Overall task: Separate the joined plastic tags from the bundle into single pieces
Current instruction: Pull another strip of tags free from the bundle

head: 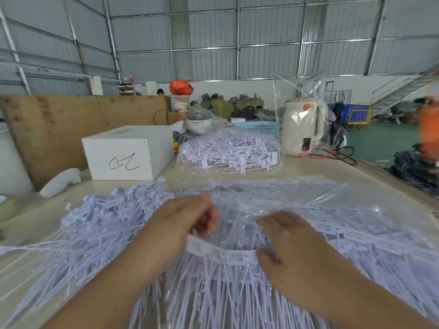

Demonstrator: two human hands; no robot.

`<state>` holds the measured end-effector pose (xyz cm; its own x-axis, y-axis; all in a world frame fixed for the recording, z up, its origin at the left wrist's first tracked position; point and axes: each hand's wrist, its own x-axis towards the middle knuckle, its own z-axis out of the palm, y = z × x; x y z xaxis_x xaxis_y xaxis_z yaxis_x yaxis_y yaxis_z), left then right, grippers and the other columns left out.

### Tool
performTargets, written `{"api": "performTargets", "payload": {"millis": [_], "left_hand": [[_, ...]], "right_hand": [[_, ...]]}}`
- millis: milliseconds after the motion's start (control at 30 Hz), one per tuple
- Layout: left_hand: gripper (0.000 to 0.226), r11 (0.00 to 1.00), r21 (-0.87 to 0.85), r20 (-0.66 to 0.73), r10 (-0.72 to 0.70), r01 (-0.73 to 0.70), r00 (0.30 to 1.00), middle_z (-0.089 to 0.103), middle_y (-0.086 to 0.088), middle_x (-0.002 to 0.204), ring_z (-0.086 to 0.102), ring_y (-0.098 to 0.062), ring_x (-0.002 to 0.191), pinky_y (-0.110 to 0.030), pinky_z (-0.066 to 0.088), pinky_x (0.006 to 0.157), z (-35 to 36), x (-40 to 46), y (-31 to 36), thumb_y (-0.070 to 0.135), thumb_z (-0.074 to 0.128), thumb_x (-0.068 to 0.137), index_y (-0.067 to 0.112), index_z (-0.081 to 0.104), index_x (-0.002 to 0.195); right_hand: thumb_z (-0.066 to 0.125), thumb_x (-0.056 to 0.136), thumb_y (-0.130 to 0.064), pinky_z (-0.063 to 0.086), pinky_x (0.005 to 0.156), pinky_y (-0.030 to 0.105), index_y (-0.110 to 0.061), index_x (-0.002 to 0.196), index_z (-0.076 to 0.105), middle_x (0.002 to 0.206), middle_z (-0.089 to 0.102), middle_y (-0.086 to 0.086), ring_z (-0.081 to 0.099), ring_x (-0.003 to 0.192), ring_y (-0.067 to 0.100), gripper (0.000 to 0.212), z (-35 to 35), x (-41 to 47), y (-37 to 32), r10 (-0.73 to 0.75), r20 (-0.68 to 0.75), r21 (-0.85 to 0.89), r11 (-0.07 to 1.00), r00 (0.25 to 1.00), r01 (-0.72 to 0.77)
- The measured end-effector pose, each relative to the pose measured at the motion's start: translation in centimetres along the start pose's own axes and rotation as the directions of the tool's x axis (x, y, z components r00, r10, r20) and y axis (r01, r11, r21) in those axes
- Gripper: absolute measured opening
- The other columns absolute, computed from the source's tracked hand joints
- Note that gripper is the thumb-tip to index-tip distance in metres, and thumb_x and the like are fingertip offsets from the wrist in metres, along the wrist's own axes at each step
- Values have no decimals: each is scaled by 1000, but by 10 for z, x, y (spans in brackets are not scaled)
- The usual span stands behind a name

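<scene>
A joined strip of white plastic tags (221,254) lies across the heap right in front of me, its thin tails pointing toward me. My right hand (292,252) pinches the strip's right end between thumb and fingers. My left hand (190,219) has its fingers curled over the strip's left end and the clear plastic bag (273,200) behind it. A heap of loose single tags (102,224) spreads out to the left. More joined tags (370,236) lie under the clear bag on the right.
A second clear bag full of tags (228,151) sits farther back. A white box (128,153) stands at back left, beside a white handle-shaped object (60,182). A cream kettle in plastic wrap (303,125) stands at back right, near the table's right edge (392,176).
</scene>
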<state>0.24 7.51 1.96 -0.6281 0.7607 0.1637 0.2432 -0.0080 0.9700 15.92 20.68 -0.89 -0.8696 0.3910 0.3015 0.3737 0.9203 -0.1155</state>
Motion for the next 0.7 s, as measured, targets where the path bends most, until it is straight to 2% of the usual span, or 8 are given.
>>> {"api": "performTargets", "payload": {"millis": [100,167,200,267,333,467,633,700], "left_hand": [[53,977,-203,-99,39,-59,994,62,-3,52,53,-13,46,-31,36,56,-6,3,11,49,42,83,18,71,52],[32,981,23,-100,195,-194,976,65,1,58,57,-9,52,-29,42,62,-11,-6,7,47,58,81,25,73,63],[25,953,174,-3,253,-249,967,66,3,64,59,-7,57,-23,46,63,-9,-12,3,50,61,77,29,72,70],[29,845,433,233,231,-314,945,67,10,75,60,-1,65,-14,48,61,0,-20,-6,58,65,68,33,69,79],[22,735,575,298,222,-360,928,64,19,81,59,0,73,-12,45,63,9,-19,-15,52,71,68,35,67,82],[20,753,560,206,277,-345,939,60,21,86,56,1,77,-11,41,65,14,-13,-26,34,79,73,35,63,83],[16,750,562,222,270,-349,937,52,26,94,49,8,92,-5,33,72,12,-11,-32,45,76,76,40,63,83],[13,766,555,198,259,-326,945,48,30,99,45,11,100,-8,31,80,14,-11,-32,49,69,81,42,61,89]], "right_hand": [[35,99,-47,16,118,31,-21,150,24,143,36,-1,22,136,19,58,3,2,4,28,-8,-25,999,1000,-28],[33,99,-52,15,119,35,-20,150,25,142,38,-1,24,136,21,60,4,5,4,53,-7,-53,997,999,-54],[34,98,-53,15,119,36,-20,149,26,142,39,-1,26,136,21,61,5,7,4,62,-16,-57,996,998,-63],[41,96,-52,17,118,35,-23,148,30,141,41,-3,29,135,20,60,5,10,3,67,-65,-30,997,996,-69],[55,92,-43,23,115,33,-24,143,38,136,42,-5,30,132,19,56,1,10,3,57,-145,27,998,988,-54],[73,75,-6,40,93,31,-19,121,60,112,54,-4,48,110,19,50,-6,8,2,46,-338,183,983,940,18],[65,80,-2,45,76,27,-20,118,62,105,56,-10,54,97,11,42,-12,5,1,-3,-382,251,962,924,107],[67,81,-1,43,73,17,-19,118,63,102,55,-13,52,93,5,42,-15,4,3,-21,-411,279,949,912,148]]}}
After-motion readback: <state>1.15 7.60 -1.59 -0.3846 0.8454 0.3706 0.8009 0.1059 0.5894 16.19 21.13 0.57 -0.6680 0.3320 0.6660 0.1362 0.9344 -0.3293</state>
